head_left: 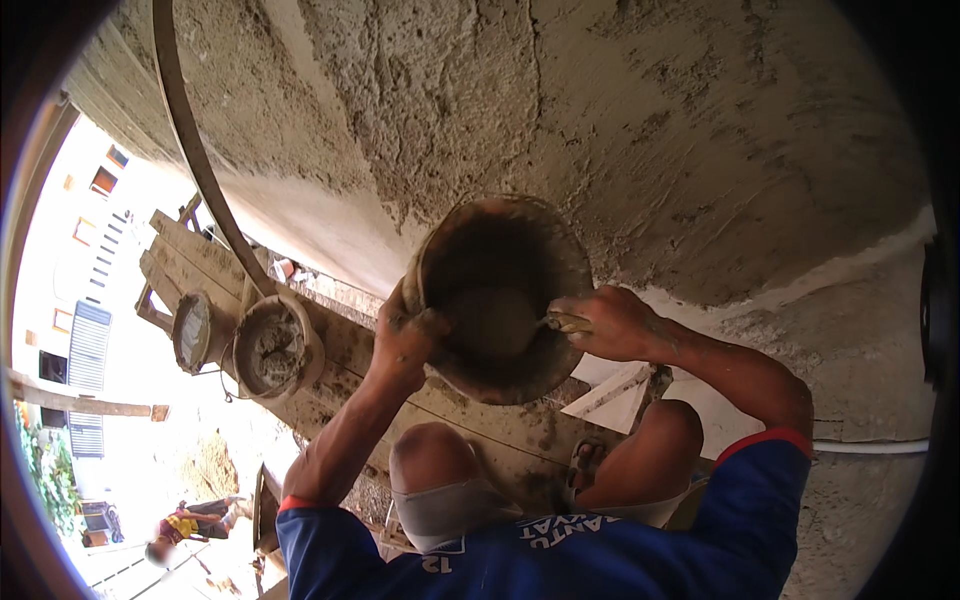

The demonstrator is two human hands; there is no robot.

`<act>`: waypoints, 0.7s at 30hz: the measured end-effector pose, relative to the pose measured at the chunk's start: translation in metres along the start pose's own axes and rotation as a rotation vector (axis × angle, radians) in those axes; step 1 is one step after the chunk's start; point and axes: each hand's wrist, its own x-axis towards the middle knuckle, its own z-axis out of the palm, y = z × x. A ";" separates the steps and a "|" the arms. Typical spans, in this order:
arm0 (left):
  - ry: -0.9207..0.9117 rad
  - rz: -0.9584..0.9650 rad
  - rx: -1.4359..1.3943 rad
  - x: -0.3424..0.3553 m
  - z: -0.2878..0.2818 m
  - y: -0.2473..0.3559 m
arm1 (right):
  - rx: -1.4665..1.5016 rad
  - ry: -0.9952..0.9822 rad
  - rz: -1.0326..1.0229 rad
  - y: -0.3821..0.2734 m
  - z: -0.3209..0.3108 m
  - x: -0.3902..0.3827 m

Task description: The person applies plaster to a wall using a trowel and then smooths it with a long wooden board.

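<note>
A dark, mortar-smeared bucket is tilted so that I look into its mouth, close against the plastered wall. My left hand is closed on the bucket's left rim, thumb inside. At the opposite rim, my right hand is closed around the short, dirty handle of what looks like a trowel. A thin metal part runs from that handle into the bucket; any blade is lost in the shadow. Grey matter shows dimly at the bottom of the bucket.
Wooden scaffold planks run beneath me. On them at left stand a bucket of mortar and another pail. A long curved strip rises past the rough plaster wall. Far below left is another person near a sand heap.
</note>
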 end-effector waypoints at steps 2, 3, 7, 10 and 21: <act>0.042 0.015 -0.070 -0.004 -0.009 -0.004 | 0.010 0.035 -0.003 -0.018 -0.029 -0.009; 0.035 0.019 -0.070 -0.006 -0.016 -0.008 | 0.020 0.062 -0.004 -0.030 -0.047 -0.016; 0.134 -0.011 0.122 -0.012 -0.027 -0.012 | 0.047 -0.009 0.040 -0.055 -0.098 -0.029; 0.128 0.027 0.082 -0.014 -0.040 -0.017 | 0.119 -0.013 -0.124 -0.046 -0.107 -0.022; 0.104 -0.106 0.138 -0.011 -0.031 -0.023 | -0.066 0.551 -0.016 -0.033 -0.183 -0.062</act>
